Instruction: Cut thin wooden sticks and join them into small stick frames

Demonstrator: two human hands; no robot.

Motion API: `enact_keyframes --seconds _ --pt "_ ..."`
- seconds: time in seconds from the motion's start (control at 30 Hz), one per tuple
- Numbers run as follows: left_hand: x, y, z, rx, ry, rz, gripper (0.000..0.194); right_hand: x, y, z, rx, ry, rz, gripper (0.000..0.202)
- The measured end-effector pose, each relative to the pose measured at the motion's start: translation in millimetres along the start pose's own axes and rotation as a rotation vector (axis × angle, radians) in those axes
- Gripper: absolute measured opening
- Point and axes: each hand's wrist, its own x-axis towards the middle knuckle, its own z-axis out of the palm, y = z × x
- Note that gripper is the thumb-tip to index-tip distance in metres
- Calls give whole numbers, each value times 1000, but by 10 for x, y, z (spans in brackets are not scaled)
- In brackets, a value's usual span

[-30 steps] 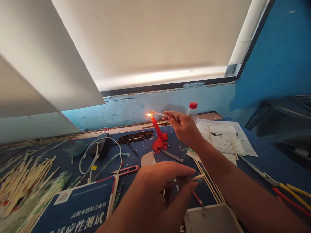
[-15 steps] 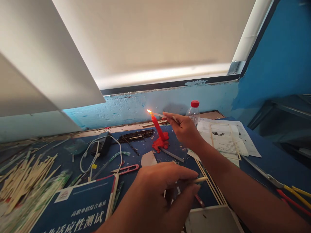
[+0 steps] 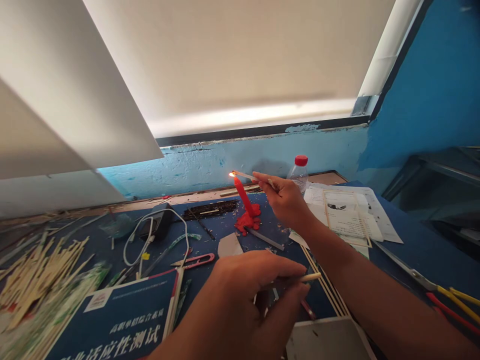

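Note:
A lit red candle (image 3: 244,196) stands slightly tilted in a lump of melted red wax (image 3: 248,220). My right hand (image 3: 283,196) is closed on a thin, pale stick (image 3: 245,175), whose far tip lies at the candle flame. Nearer to the camera, my left hand (image 3: 255,295) pinches a short wooden stick (image 3: 310,277) between thumb and fingertips; part of that stick is hidden by the fingers. Beside the wax lies a grey blade-like strip (image 3: 266,239).
Bamboo strips (image 3: 37,280) and a blue book (image 3: 123,312) lie at left, near pink thread snips (image 3: 195,261) and a white cable (image 3: 127,250). A bottle (image 3: 299,175), papers (image 3: 348,212) and scissors (image 3: 416,275) are at right. Dark sticks (image 3: 210,210) lie behind.
My right hand has drawn back very slightly to the right with its stick. The flame at the tip has changed shape. My left hand stays in place.

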Motion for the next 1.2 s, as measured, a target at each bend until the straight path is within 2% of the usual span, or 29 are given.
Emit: enact_keyframes --seconds 0.43,0.67,0.87,1.2 --pt "9 -13 -13 6 25 6 21 -2 9 4 24 -4 -3 39" --pt "-27 -12 -4 74 86 13 17 -5 16 -7 26 -3 -9 37" --pt "-11 -48 0 70 63 44 20 -5 24 3 38 -2 -13 38" --pt "-34 -1 -12 70 46 55 19 0 34 4 39 -2 -6 37"
